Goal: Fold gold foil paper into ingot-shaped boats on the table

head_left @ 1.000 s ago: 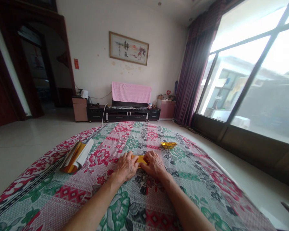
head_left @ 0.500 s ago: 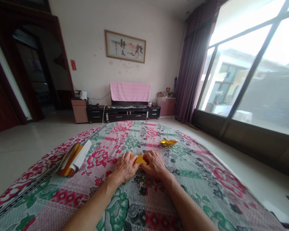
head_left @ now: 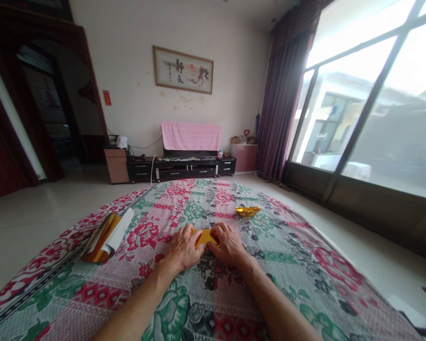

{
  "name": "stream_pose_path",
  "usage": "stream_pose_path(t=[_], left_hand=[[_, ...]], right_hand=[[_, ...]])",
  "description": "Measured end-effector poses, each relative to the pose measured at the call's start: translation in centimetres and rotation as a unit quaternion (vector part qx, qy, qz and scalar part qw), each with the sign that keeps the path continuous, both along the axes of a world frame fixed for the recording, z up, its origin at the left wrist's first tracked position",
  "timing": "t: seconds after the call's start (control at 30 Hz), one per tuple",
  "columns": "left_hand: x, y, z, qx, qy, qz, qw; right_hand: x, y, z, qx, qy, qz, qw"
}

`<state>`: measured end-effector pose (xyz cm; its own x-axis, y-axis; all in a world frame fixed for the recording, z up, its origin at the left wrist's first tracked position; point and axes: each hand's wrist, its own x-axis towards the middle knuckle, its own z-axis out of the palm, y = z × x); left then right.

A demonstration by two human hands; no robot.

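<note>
Between my hands, low over the patterned tablecloth, is a piece of gold foil paper. My left hand grips its left end, with the thumb on the near side and the fingers curled over the far side. Its right end is pinched in my right hand in the same way. Both ends of the paper are mostly covered by fingers. Beyond my right hand, a folded gold boat-shaped paper ingot lies on the cloth.
On the left part of the table lies a curled stack of gold and white paper sheets. Past the table's far edge stands a low black cabinet under a pink cloth. Tall windows are at the right.
My hands keep their hold on the gold foil paper in nearly the same place; the thumbs have shifted slightly. The camera view has moved a little.
</note>
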<state>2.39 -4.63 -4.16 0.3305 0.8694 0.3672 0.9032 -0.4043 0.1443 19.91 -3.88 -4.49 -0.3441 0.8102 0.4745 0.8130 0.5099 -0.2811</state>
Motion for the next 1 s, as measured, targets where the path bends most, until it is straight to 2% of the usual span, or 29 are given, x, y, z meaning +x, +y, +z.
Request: stream_pose_path(t=[0.23,0.47,0.77,1.0], left_hand=[[-0.1,0.2,0.3,-0.015,-0.019,-0.009,1.0],[-0.3,0.5,0.3,-0.027,-0.024,-0.011,0.999],[-0.3,0.5,0.1,-0.02,-0.023,-0.009,0.999],[-0.2,0.3,0.3,-0.023,-0.024,-0.006,0.999]], right_hand=[[0.5,0.7,-0.6,-0.013,-0.002,0.017,1.0],[0.8,0.7,-0.3,-0.036,0.003,0.034,0.999],[1.3,0.4,-0.1,-0.054,-0.005,0.015,0.998],[2.1,0.3,0.2,-0.096,-0.026,-0.016,0.995]])
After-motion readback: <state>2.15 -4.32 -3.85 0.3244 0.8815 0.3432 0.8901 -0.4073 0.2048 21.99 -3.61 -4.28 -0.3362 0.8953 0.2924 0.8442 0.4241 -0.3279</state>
